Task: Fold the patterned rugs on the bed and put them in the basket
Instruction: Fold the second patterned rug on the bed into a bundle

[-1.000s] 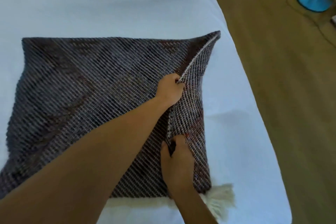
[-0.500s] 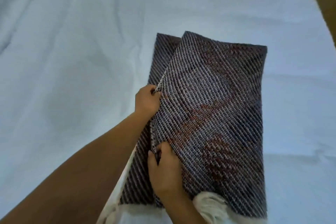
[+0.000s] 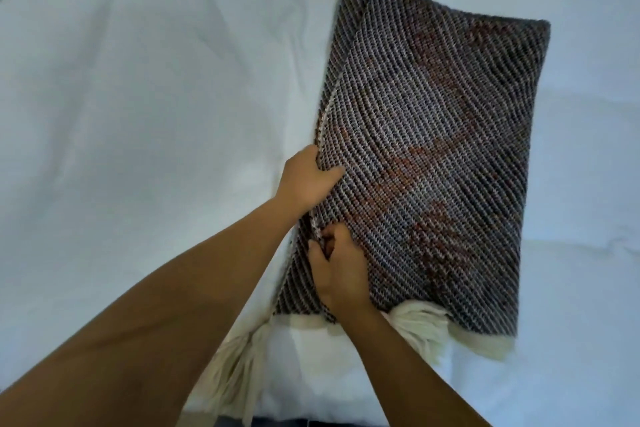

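Patterned woven rug (image 3: 433, 149) folded in half on white bedsheet (image 3: 138, 114), left hand (image 3: 308, 180) gripping its free edge, right hand (image 3: 341, 270) pinching same edge nearer the cream fringe (image 3: 420, 322)

The patterned rug (image 3: 433, 149) I grip is coarse woven cloth, matt, ridged in diagonal ribs; its fringe (image 3: 420, 326), nearer me than my grip, is loose, matt cream yarn; the bedsheet (image 3: 138, 114) left of my grip is smooth matt cloth, lightly creased.
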The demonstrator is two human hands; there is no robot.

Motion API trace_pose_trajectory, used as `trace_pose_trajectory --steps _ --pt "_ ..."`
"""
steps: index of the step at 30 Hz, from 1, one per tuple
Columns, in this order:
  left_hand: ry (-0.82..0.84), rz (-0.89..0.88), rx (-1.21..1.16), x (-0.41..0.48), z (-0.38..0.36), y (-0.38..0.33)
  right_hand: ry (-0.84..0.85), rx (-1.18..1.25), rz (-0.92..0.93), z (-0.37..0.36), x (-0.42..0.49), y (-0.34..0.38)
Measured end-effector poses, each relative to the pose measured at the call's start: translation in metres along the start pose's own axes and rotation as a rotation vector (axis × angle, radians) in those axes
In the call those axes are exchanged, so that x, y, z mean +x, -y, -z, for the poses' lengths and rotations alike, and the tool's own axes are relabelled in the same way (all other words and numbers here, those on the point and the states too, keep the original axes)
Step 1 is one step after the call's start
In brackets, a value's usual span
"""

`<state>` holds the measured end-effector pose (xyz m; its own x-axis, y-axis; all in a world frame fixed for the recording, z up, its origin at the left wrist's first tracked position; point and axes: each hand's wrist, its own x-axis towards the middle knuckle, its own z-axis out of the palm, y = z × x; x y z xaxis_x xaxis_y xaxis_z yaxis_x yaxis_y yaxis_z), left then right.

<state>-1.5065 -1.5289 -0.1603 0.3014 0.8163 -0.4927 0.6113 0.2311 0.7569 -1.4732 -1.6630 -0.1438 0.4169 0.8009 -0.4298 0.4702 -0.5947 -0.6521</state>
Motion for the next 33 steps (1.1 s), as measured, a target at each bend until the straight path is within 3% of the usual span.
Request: trace_pose_trajectory --steps 4,13,18,22,27,33 --pt "-0.041 0.013 -0.006 -0.047 -0.013 0.025 0.029 0.005 0.011 0.004 -0.010 -0.009" --pt "-0.120 0.044 0.072 -0.138 -0.022 0.057 0.230 -0.411 0.035 0.017 -0.062 -0.024" --pt "-0.272 0.100 0.117 -0.147 0.001 0.070 0.367 -0.090 0.069 -0.015 -0.078 0.008" --pt "-0.117 0.253 0.142 -0.148 0.009 0.085 0.503 -0.097 0.018 -0.025 -0.084 0.007" --pt "-0.204 0.214 0.159 -0.130 0.004 0.076 0.393 -0.024 0.004 0.008 -0.062 -0.009" --pt "-0.188 0.055 0.162 -0.055 0.001 0.003 0.210 0.051 -0.026 0.057 0.011 0.000"
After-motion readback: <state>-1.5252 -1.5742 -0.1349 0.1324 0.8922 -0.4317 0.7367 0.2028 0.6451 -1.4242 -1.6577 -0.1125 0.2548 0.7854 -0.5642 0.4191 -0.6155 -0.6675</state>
